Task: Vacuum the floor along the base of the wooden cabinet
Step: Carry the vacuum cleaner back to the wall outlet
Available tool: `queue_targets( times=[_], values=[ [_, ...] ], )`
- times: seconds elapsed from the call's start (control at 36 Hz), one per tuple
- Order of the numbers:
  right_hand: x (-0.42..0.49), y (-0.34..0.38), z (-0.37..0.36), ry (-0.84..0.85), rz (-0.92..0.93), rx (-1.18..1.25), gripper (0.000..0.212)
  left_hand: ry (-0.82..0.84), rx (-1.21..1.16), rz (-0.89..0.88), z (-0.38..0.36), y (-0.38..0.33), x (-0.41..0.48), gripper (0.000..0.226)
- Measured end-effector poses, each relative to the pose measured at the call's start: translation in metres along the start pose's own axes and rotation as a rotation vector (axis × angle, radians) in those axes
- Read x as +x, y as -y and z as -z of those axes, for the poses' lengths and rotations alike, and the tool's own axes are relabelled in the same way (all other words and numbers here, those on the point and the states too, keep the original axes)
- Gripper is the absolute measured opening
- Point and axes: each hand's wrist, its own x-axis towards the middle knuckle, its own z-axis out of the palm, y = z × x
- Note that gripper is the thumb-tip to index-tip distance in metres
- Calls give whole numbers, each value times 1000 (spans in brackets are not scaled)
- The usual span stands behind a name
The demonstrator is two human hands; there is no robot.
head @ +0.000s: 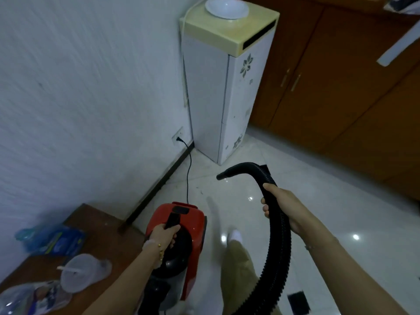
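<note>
My left hand [162, 235] grips the black handle of a red canister vacuum [188, 226], held off the floor at lower centre. My right hand [279, 205] is closed round the black ribbed hose [279, 246], which curves up and over to an open black nozzle end [221, 176] pointing left above the floor. The wooden cabinet [341, 94] fills the upper right, its base meeting the glossy white tile floor [329, 189]. The vacuum's black cord [188, 173] runs to a wall socket [178, 136].
A white water dispenser [227, 87] with a white bowl [227, 6] on top stands in the corner beside the cabinet. A low brown table [109, 237] at lower left holds plastic bags and a clear cup. My leg and white shoe [235, 236] are below. A black brush piece [298, 304] lies on the floor.
</note>
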Motion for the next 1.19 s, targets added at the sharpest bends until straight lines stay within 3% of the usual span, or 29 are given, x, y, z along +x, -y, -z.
queue_targets(
  times=[0.19, 0.36, 0.67, 1.19],
  values=[
    [97, 98, 4, 178, -149, -88, 28, -135, -169, 51, -17, -91, 46, 28],
    [155, 161, -16, 276, -176, -120, 30, -236, -295, -26, -21, -176, 75, 23],
    [223, 228, -56, 344, -161, -156, 28, -298, -272, -175, 7, -289, 135, 9],
    [324, 268, -90, 282, -284, -255, 26, -174, -305, 52, -7, -285, 211, 19]
  ],
)
